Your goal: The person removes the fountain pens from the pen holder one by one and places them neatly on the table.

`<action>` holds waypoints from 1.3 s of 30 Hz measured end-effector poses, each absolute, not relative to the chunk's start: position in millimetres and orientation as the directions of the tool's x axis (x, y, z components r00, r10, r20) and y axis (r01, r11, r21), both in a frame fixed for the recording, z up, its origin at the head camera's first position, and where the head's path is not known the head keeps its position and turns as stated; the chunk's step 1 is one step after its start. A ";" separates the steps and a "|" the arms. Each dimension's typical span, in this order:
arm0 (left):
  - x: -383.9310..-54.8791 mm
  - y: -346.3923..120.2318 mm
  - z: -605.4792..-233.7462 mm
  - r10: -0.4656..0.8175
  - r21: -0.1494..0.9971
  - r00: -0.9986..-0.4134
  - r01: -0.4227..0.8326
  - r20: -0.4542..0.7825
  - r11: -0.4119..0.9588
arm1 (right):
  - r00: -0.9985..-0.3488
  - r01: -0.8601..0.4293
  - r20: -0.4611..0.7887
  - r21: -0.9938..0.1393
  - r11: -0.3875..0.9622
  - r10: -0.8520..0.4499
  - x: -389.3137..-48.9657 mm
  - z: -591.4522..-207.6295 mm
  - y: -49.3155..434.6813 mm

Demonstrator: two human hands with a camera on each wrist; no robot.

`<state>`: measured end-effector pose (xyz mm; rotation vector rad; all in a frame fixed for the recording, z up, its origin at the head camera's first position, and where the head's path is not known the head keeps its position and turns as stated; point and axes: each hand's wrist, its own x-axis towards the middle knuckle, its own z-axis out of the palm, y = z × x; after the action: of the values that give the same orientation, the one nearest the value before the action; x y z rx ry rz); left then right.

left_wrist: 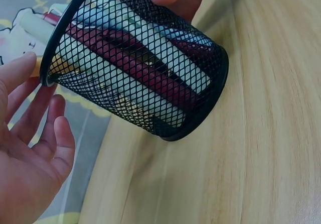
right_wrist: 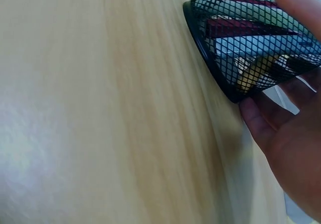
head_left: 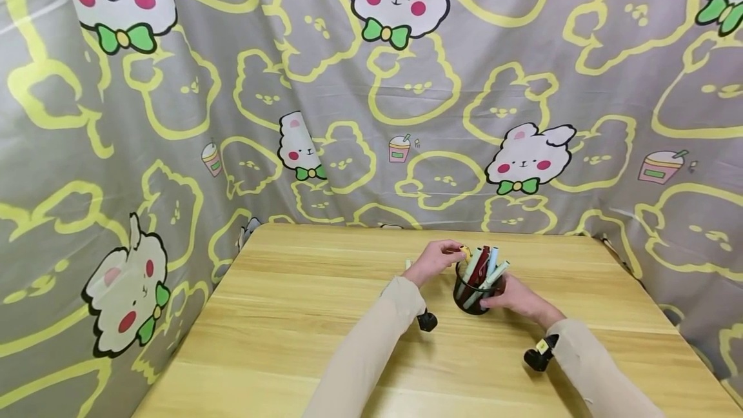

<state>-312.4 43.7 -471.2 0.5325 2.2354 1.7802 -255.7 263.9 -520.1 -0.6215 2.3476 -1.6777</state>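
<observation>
Mesh cup [left_wrist: 135,48] of pens [head_left: 482,266], right hand [head_left: 520,295] curled around it, left hand [head_left: 432,260] pinching yellow pen [head_left: 466,252] at rim

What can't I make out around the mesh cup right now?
Head view: the lower part of the pale item, behind the left hand and sleeve; I can't tell what it is.
Left wrist view: the exact number of pens; they overlap behind the mesh cup's wall.
Left wrist view: most of the right hand, cut off by the top edge.
Right wrist view: the cup's mouth, cut off by the right edge.
</observation>
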 end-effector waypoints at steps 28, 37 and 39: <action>-314.4 40.8 -473.2 0.421 0.984 -0.902 0.148 0.093 0.099 | -0.899 -0.266 0.101 -0.900 0.346 -0.426 -258.9 -520.6 263.7; -316.2 36.9 -468.8 0.387 0.988 -0.911 0.152 0.141 -0.004 | -0.897 -0.274 0.108 -0.897 0.346 -0.430 -260.4 -521.4 264.3; -317.2 36.0 -468.0 0.373 0.986 -0.914 0.163 0.158 -0.019 | -0.897 -0.269 0.104 -0.899 0.345 -0.430 -260.8 -521.2 264.3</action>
<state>-317.2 36.0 -468.0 0.5773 2.0870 2.0602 -260.8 264.3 -521.2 -0.6424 2.4481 -1.5915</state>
